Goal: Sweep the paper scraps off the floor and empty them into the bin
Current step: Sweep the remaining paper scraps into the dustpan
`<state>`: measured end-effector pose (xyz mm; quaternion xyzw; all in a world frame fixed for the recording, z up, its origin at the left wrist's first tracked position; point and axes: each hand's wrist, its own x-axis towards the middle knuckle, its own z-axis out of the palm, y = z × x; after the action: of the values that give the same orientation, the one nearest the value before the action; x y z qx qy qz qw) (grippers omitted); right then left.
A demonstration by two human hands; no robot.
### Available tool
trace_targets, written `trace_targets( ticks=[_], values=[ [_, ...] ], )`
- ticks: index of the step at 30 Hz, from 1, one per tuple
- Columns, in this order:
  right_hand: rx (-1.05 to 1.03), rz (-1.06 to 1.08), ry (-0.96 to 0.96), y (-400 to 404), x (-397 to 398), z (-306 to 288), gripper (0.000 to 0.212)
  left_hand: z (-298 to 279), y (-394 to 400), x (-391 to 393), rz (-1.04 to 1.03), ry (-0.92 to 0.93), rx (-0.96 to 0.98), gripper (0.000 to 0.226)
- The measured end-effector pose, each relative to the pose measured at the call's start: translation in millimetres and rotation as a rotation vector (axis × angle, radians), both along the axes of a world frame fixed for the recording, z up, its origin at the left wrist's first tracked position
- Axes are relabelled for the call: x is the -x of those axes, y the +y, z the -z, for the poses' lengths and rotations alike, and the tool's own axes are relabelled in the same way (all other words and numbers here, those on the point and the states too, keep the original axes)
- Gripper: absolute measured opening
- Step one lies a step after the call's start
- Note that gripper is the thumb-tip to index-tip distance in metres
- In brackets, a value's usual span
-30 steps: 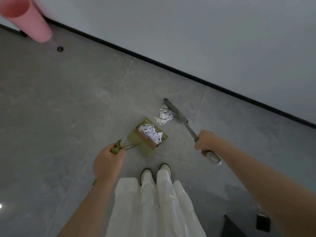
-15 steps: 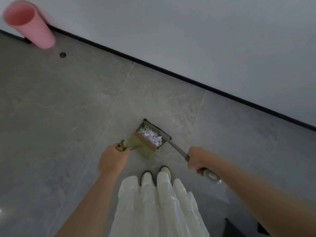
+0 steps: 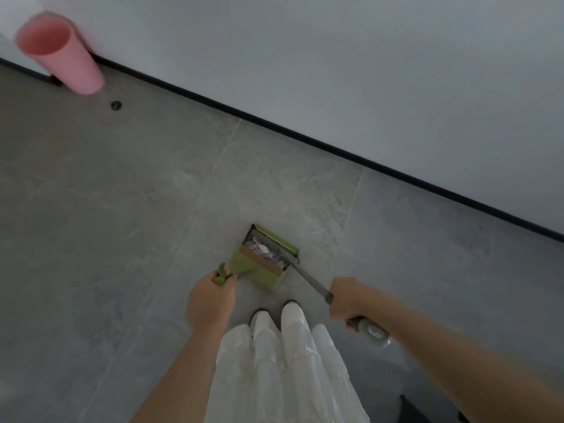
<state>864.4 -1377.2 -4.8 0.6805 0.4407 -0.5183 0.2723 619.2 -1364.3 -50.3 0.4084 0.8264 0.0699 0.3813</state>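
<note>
Now left hand [image 3: 210, 303] fingers grip dustpan [image 3: 259, 270] handle; right hand [image 3: 351, 299] grips broom [image 3: 308, 277]; scraps [image 3: 265, 251] inside pan.

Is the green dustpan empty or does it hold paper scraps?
It holds scraps: white paper scraps lie inside the green dustpan, with the broom head at its mouth.

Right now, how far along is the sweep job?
Done: scraps sit in the dustpan; no loose ones visible on the floor. In hand: left hand grips the dustpan handle, right hand the broom. Left: emptying into the pink bin.
</note>
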Motion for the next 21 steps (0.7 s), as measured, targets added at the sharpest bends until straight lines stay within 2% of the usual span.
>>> trace_targets(
  ticks=[11,21],
  values=[
    [-0.052,0.089,0.029,14,-5,-26,0.019,-30,-3,-4,-0.147,-0.012,-0.076,0.029],
    [-0.174,0.015,0.086,76,1,-65,0.021,-75,28,5,-0.323,-0.006,-0.193,0.031]
  ],
)
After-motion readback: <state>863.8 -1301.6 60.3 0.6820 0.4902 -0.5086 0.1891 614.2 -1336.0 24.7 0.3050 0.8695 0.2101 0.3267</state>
